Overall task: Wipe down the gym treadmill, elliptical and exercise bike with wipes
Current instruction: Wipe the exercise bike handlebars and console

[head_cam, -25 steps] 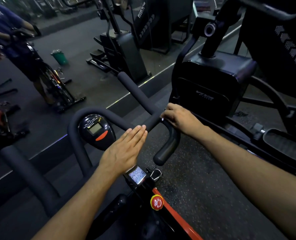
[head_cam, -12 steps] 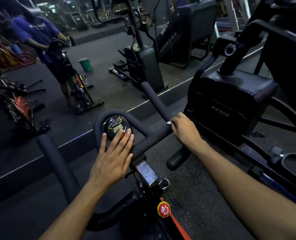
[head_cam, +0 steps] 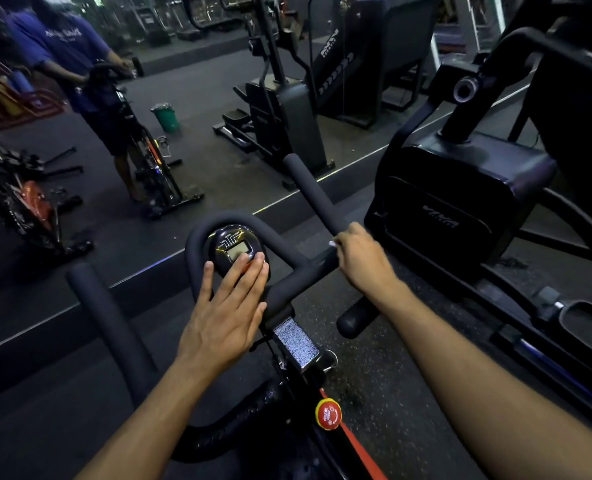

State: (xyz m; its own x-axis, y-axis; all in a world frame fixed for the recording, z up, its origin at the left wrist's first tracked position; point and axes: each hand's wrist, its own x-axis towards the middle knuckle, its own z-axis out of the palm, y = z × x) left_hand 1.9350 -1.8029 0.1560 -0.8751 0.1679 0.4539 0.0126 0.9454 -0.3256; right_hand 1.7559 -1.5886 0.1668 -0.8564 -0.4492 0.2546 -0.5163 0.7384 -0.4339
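I stand over the exercise bike, whose black padded handlebar [head_cam: 308, 192] loops around a small round console [head_cam: 234, 249]. My left hand [head_cam: 227, 311] lies flat with straight fingers on the lower part of the console. My right hand [head_cam: 363, 261] curls around the right handlebar arm, and a small white bit of wipe [head_cam: 332, 243] shows at its fingertips. A red round knob [head_cam: 328, 414] sits on the bike frame below. The elliptical [head_cam: 460, 195] stands just to the right.
A wall mirror ahead reflects a person in a blue shirt [head_cam: 76, 57] at a bike, a green bucket [head_cam: 165, 116] and an elliptical [head_cam: 284, 112]. A patterned plate [head_cam: 296, 342] sits below the handlebar. Speckled rubber floor [head_cam: 384, 393] lies between bike and elliptical.
My left hand moved forward from above the handlebar stem onto the console and now rests flat on it. My right hand stayed on the right bar. The view tilted up.
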